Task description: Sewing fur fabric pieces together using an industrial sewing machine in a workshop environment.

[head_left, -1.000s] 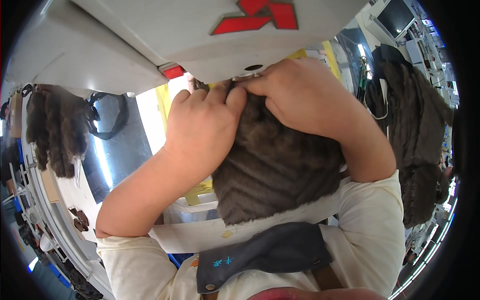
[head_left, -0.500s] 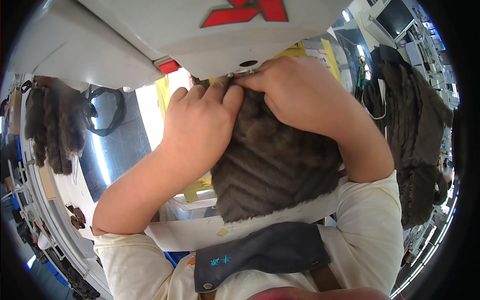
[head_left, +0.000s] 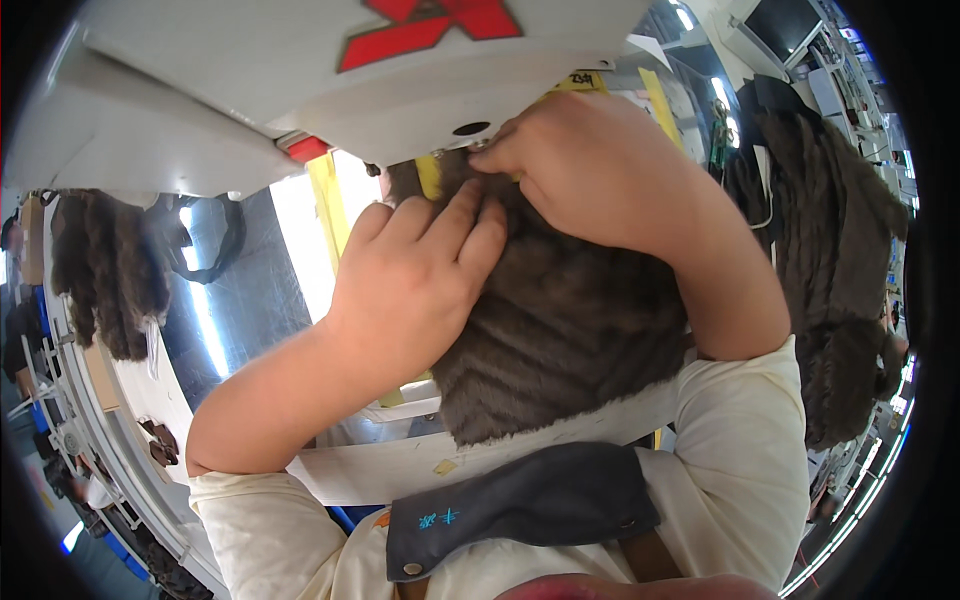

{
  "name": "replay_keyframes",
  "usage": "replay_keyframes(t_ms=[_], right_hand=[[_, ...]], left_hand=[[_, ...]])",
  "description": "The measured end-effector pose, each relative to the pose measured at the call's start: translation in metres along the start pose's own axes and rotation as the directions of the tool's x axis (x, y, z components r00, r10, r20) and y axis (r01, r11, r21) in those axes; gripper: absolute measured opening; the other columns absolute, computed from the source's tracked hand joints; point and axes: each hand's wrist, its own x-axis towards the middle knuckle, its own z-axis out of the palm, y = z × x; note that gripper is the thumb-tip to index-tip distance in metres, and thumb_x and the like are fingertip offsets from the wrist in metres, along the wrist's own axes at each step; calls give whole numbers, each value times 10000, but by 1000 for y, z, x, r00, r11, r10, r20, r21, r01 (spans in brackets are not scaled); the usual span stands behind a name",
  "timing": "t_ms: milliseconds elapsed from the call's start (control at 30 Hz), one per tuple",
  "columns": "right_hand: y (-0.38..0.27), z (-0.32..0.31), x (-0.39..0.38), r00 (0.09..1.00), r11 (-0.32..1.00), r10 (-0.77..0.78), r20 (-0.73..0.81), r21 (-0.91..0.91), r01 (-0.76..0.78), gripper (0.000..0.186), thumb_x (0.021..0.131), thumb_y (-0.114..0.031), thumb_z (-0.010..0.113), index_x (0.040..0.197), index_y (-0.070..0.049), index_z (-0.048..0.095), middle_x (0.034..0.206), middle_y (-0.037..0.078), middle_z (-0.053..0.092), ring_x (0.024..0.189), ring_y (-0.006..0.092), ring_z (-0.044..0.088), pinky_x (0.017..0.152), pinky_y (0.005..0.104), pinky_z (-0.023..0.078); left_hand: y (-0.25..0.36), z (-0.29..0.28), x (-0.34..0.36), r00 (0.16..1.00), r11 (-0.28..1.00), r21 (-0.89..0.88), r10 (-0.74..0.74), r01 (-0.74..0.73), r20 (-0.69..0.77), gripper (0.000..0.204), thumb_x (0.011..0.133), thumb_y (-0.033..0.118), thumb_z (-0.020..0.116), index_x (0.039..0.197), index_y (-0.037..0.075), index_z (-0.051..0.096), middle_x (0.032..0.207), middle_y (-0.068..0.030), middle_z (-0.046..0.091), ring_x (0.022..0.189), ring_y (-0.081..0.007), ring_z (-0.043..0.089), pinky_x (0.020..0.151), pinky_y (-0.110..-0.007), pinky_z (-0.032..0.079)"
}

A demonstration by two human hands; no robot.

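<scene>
A brown striped fur piece (head_left: 560,340) lies below the white sewing machine head (head_left: 220,90), its lower edge over the table's front edge. Its upper end runs in under the machine head, where the needle area is hidden. My left hand (head_left: 410,270) rests on the fur's left side, fingers stretched forward and slightly apart, pressing it down. Close under the machine's edge, my right hand (head_left: 590,170) pinches the upper part of the fur between thumb and curled fingers. Its far fingers are partly hidden.
Dark fur pieces hang at the left (head_left: 110,270), and a larger brown fur garment (head_left: 830,270) lies at the right. Yellow tape strips (head_left: 325,205) mark the table. A black looped band (head_left: 215,240) lies on the shiny tabletop, left. A monitor (head_left: 785,35) stands at the far right.
My left hand has drawn back slightly toward me and right, its fingertips now apart from my right hand. The fur has shifted slightly right. The view has shifted, so the machine sits further left.
</scene>
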Motion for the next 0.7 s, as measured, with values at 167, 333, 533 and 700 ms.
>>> replay_keyframes(t_ms=[167,333,533,700], right_hand=[[20,6,-2,989,991,-112,-95,61,118,265,860,-79,619,1048,-78,805,994,155,768,953,351,732,837,445,588],[21,3,-2,999,996,-25,21,82,23,334,860,-14,572,1101,-68,796,1125,118,769,1062,344,709,920,417,561],[21,2,0,1000,998,-30,-2,63,31,338,866,-14,560,1091,-86,802,1142,107,767,1082,329,710,933,411,564],[21,4,-1,999,999,-30,-22,36,31,332,867,-28,573,1093,-105,804,1130,102,770,1060,326,716,911,415,570]], left_hand=[[0,0,4,1000,1000,-16,11,-11,-28,444,795,177,721,1220,66,659,1235,-100,712,857,-208,632,719,-356,465],[2,-6,6,999,998,-59,-5,7,40,561,717,194,808,1240,74,646,1267,-100,696,891,-219,642,740,-360,476],[3,-9,9,997,998,-64,-18,22,70,663,668,232,860,1270,76,631,1296,-105,682,916,-235,644,765,-367,485],[5,-14,9,994,998,-59,-21,27,109,720,663,309,878,1293,72,624,1296,-121,681,916,-242,642,763,-375,487]])
